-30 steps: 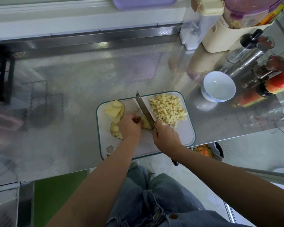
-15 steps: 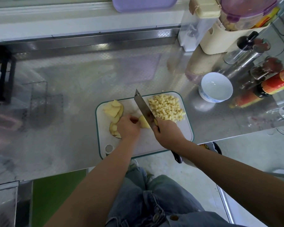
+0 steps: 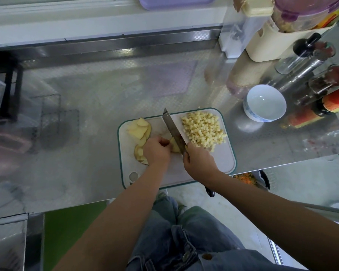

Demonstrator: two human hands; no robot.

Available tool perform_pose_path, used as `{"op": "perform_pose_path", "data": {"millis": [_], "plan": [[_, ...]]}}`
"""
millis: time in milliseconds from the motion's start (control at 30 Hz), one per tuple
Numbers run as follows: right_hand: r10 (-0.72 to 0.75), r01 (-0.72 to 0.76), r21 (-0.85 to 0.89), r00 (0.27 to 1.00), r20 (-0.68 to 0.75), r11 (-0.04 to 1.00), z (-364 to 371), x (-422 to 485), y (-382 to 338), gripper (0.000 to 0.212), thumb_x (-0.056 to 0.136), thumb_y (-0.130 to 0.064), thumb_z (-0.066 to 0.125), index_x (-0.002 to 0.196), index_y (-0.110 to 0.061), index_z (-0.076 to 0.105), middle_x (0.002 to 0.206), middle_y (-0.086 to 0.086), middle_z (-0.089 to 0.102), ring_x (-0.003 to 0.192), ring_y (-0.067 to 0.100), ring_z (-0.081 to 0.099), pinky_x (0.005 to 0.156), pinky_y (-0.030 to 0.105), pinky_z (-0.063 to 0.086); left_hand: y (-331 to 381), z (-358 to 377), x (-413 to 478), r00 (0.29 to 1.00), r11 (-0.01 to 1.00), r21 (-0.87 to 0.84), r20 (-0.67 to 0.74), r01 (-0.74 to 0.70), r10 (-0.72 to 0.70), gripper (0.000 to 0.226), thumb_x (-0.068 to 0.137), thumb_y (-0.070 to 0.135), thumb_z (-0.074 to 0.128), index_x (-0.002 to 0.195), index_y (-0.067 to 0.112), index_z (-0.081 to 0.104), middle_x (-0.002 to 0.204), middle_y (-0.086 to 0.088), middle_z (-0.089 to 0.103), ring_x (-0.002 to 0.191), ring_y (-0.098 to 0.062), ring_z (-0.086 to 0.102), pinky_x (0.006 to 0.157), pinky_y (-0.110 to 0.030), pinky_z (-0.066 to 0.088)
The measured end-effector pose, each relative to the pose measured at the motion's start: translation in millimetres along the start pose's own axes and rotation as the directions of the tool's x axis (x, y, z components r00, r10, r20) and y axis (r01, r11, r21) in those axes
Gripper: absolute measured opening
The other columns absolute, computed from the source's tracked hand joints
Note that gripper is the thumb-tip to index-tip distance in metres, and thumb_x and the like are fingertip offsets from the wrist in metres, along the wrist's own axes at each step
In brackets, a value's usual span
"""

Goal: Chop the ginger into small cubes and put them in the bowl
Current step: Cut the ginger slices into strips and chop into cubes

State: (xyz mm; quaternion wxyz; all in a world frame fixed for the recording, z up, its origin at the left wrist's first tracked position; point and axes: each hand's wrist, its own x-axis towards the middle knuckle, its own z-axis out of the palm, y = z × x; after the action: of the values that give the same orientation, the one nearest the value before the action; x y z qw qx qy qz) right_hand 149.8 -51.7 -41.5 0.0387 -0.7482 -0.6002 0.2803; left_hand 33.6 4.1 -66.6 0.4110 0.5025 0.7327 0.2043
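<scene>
On the cutting board (image 3: 221, 163), pale-yellow ginger cubes (image 3: 203, 130) heaped.

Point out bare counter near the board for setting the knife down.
Free: counter left of the board, out to the black rack; the strip behind the board up to the back rail; the board's near right corner. Crowded: right rear, where bowl, bottles and tubs bunch; slices and cubes fill the board's far half.

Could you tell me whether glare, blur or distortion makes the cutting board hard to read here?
Head view: soft glare and mirror-like reflections wash over the steel counter, and the wide-angle lens bows its edges; head view again: the cutting board, knife and diced ginger are evenly lit and sharp, though the left hand partly hides the ginger piece it holds.
</scene>
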Motion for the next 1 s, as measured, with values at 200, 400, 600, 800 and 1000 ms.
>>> {"op": "perform_pose_path", "data": {"millis": [200,400,600,800,1000], "plan": [[-0.006,0.009,0.075,0.999,-0.041,0.997,-1.6,5.4,3.9,0.014,0.097,-0.022,0.044,0.09,-0.01,0.047,0.066,0.003,0.046,0.061,0.024,0.047,0.052,0.029,0.033,-0.3,-0.4,-1.3,1.0,1.0,0.002,0.001,-0.003,0.003,0.014,0.079,0.011,0.074,0.092,0.01,0.075,0.092,-0.004,0.074,0.087,-0.017,0.066,0.074,-0.021,0.043],[-0.059,0.064,0.085,0.996,-0.06,0.994,-14.3,3.1,4.1,0.017,0.096,-0.021,0.045,0.081,-0.013,0.043,0.061,0.004,0.045,0.055,0.023,0.045,0.048,0.03,0.026,-1.2,-0.1,-1.6,1.0,0.999,0.033,0.002,-0.012,0.012,0.01,0.08,0.016,0.074,0.089,0.011,0.075,0.089,-0.004,0.074,0.078,-0.012,0.062,0.067,-0.021,0.039],[-0.051,0.051,0.029,0.999,-0.013,0.998,-12.4,-2.5,6.8,0.017,0.095,-0.021,0.043,0.08,-0.013,0.042,0.062,0.002,0.042,0.055,0.019,0.041,0.046,0.028,0.024,1.0,0.1,-1.5,1.0,1.0,0.027,0.0,0.014,-0.014,0.01,0.079,0.015,0.075,0.089,0.013,0.075,0.09,-0.002,0.074,0.084,-0.017,0.067,0.072,-0.023,0.044],[-0.028,0.028,0.027,0.999,0.017,0.999,-6.9,1.1,2.1,0.018,0.094,-0.018,0.043,0.077,-0.012,0.04,0.062,0.001,0.039,0.057,0.019,0.041,0.05,0.027,0.028,0.9,-1.4,0.0,1.0,1.0,0.01,0.014,0.027,-0.027,0.013,0.078,0.01,0.074,0.09,0.012,0.076,0.091,-0.003,0.074,0.085,-0.016,0.066,0.07,-0.022,0.043],[-0.007,0.007,0.01,1.0,-0.008,1.0,2.1,3.9,-2.0,0.015,0.097,-0.021,0.042,0.085,-0.013,0.041,0.065,0.0,0.04,0.064,0.025,0.045,0.057,0.032,0.034,-0.4,-1.0,1.0,1.0,1.0,0.013,0.009,0.013,-0.013,0.013,0.078,0.013,0.075,0.091,0.012,0.076,0.091,-0.003,0.074,0.086,-0.017,0.067,0.073,-0.023,0.045]]}}
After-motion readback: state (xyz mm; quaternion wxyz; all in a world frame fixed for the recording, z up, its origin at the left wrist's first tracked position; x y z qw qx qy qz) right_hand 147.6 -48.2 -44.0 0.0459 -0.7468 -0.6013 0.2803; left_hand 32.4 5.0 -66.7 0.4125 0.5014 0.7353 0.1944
